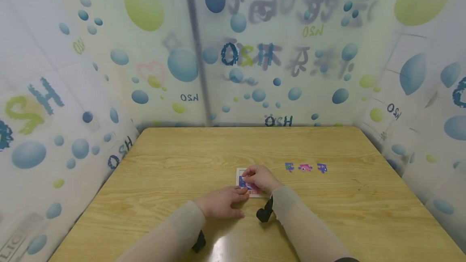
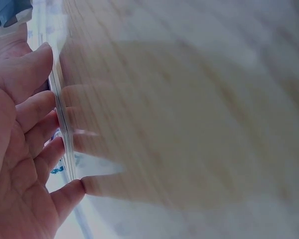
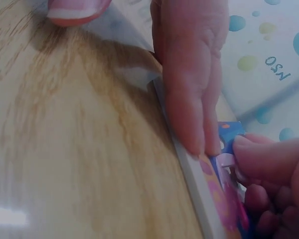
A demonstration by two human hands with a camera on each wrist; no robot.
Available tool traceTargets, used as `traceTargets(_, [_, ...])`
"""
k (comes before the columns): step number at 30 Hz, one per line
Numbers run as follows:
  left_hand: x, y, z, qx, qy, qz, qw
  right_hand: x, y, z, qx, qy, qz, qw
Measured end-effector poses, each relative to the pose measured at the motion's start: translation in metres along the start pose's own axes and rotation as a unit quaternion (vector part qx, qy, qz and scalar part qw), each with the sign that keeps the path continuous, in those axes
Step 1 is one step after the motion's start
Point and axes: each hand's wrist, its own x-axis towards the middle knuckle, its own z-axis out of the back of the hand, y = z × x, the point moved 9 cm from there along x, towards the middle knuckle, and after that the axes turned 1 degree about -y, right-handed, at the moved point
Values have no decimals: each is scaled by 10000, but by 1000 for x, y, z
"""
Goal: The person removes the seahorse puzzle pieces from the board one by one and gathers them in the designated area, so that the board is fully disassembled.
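A small puzzle board [image 1: 238, 172] with a pale frame and a blue, pink and orange picture lies on the table. My left hand [image 1: 222, 202] rests at its near left part, fingers fairly straight; in the left wrist view the fingertips of the left hand [image 2: 25, 124] touch the board's edge [image 2: 65, 124]. Over the board, my right hand [image 1: 261, 178] pinches a puzzle piece between thumb and fingers. The right wrist view shows the right hand [image 3: 274, 169] with this lilac piece [image 3: 225, 160] low against the picture; the fingers cover most of it.
To the right of the board lie three loose puzzle pieces: a blue-green one [image 1: 289, 167], a pink one with an eye [image 1: 305, 167] and a blue-purple one [image 1: 322, 167]. The wooden table [image 1: 174, 148] meets patterned curtains [image 1: 247, 104] at its back and sides.
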Motion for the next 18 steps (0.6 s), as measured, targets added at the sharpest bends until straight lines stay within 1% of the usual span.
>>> traceTargets(4, [0,0,-1,1,35,-7,10000,-1,1,1,-154,-79,13,9999])
traceTargets(6, [0,1,-1,7,48,12,10000,-1,1,1,-109,-73,-39,9999])
traceTargets(11, [1,2,-1,47,6,10,10000,0,-1,0,220,-7,-189,9996])
traceTargets(18, [2,3,-2,225,-79,-37,9997,1,-1,3,513,-49,-207,9985])
